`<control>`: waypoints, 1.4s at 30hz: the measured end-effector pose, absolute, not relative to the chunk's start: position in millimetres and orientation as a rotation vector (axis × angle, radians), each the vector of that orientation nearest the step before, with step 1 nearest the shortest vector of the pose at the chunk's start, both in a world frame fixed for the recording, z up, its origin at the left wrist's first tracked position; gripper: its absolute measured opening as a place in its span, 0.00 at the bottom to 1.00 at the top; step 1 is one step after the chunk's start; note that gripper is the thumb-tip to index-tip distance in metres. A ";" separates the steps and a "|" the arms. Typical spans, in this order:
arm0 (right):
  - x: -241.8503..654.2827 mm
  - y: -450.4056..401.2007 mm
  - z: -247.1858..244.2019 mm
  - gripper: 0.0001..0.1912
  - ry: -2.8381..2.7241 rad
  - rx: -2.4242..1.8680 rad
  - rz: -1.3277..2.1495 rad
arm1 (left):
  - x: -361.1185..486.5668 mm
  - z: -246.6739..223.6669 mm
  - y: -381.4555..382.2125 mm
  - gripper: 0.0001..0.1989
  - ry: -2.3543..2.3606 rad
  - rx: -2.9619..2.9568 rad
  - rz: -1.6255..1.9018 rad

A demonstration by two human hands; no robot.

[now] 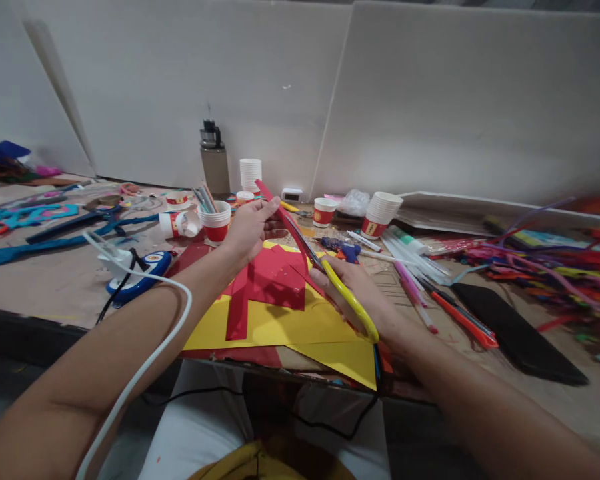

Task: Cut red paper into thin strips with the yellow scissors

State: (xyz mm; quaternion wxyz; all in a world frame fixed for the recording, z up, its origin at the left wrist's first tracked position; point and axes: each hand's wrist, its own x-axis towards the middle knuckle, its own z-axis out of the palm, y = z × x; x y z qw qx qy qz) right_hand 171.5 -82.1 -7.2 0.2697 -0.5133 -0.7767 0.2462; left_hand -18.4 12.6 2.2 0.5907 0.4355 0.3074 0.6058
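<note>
Pinched in my left hand (253, 230) is a strip of red paper (265, 189), raised above the table and slanting down to the right. My right hand (353, 287) grips a pair of scissors with yellow handles (347, 293). The scissor blades (307, 250) point up and left along the red strip; whether they are cutting into it I cannot tell. Below both hands, red paper pieces (277, 280) and another red strip (239, 307) lie on sheets of yellow paper (280, 330) at the table's front edge.
At the back stand a bottle (215, 163), stacked paper cups (380, 213) and a cup with pencils (215, 223). A blue power strip (145, 277) with a white cable (173, 327) sits left. On the right are pens (413, 290), a black phone-like slab (520, 333) and colourful pipe cleaners (555, 267).
</note>
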 end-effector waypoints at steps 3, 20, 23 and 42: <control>171.2 -82.5 -7.1 0.19 -2.094 -1.372 0.705 | -17.5 3.0 11.2 0.14 0.719 1.010 1.410; 173.5 -82.1 -6.1 0.17 -2.111 -1.361 0.681 | -20.7 0.8 15.0 0.15 0.724 1.050 1.429; 172.8 -82.1 -4.9 0.17 -2.117 -1.373 0.656 | -20.1 1.2 14.1 0.15 0.724 1.047 1.421; 171.0 -83.1 -5.5 0.19 -2.091 -1.398 0.652 | -22.9 3.4 16.5 0.14 0.722 1.011 1.454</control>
